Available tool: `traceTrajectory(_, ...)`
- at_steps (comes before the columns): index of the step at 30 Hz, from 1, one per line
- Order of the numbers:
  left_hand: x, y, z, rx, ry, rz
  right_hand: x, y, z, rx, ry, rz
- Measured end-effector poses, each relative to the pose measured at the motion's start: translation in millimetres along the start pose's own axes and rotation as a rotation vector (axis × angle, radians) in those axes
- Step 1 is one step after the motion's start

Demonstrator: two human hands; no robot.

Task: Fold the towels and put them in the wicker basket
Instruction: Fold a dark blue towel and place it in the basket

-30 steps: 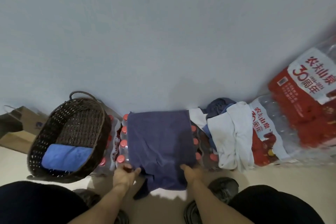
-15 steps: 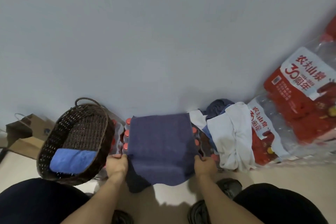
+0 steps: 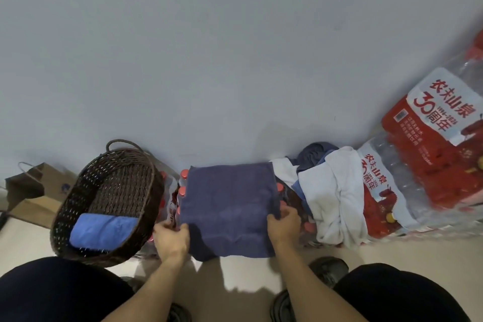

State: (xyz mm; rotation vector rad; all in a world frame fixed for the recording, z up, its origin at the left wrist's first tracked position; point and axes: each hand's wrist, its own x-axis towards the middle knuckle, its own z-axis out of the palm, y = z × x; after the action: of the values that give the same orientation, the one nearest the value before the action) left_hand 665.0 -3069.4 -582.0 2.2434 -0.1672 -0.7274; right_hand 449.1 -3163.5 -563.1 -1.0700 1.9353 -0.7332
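The dark towel [image 3: 227, 209] lies spread over a pack of bottles [image 3: 183, 185], which serves as a flat base for folding. The left hand [image 3: 171, 239] and right hand [image 3: 283, 225] each pinch a side edge, fingers clamped on the cloth. The basket [image 3: 78, 206] stands just beside, holding a blue towel [image 3: 103, 230].

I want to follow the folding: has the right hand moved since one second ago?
Yes. The right hand has gone from the dark blue towel's near hem to its right edge, closer to the white towel pile.
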Motion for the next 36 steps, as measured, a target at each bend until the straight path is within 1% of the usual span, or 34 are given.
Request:
traceTrajectory(3,-4.0,-19.8,-1.8,-0.011,-0.01,-0.173,-9.6,23.6,5.8,-0.139,-0.021,0.044)
traceTrajectory(4,-5.6,-23.6,-4.3,0.007,-0.046,-0.213,-11.7,29.0,5.2,-0.163,-0.004,0.068)
traceTrajectory(6,-4.3,-30.0,-3.7,-0.004,-0.188,-0.253,-13.6,37.0,3.7,-0.185,0.032,0.12)
traceTrajectory(8,-2.2,-31.8,1.9,-0.039,-0.302,-0.29,-11.7,41.4,4.6,-0.081,0.04,0.166)
traceTrajectory(10,-2.1,-30.4,8.6,-0.042,-0.332,-0.317,-7.2,42.3,6.3,0.062,0.033,0.221)
traceTrajectory(14,-1.6,-22.7,10.1,0.089,-0.279,-0.25,0.3,44.9,8.4,0.129,0.025,0.29)
traceTrajectory(19,4.4,-19.1,10.8,0.185,-0.313,-0.18,5.5,45.3,7.5,0.019,-0.07,0.346)
traceTrajectory(21,3.2,-13.9,7.3,0.217,-0.316,-0.142,6.0,44.5,5.9,0.018,-0.066,0.338)
traceTrajectory(24,1.6,2.2,0.7,0.247,-0.314,-0.058,0.6,32.3,1.3,-0.024,0.045,0.255)
traceTrajectory(26,1.1,21.9,-2.7,0.204,-0.373,-0.036,3.6,12.2,-4.7,-0.086,0.078,0.165)
traceTrajectory(27,1.1,34.2,-4.6,0.189,-0.408,-0.017,7.7,-1.9,-9.0,-0.123,0.067,0.105)
traceTrajectory(31,-4.0,93.3,-22.0,0.137,-0.542,0.187,25.9,-67.3,-31.6,-0.247,-0.087,-0.137)
traceTrajectory(34,-12.7,126.0,-38.0,0.064,-0.691,0.209,30.2,-107.9,-51.5,-0.392,-0.198,-0.296)
traceTrajectory(36,-21.2,138.3,-43.8,0.066,-0.752,0.23,22.5,-131.3,-59.6,-0.422,-0.309,-0.392)
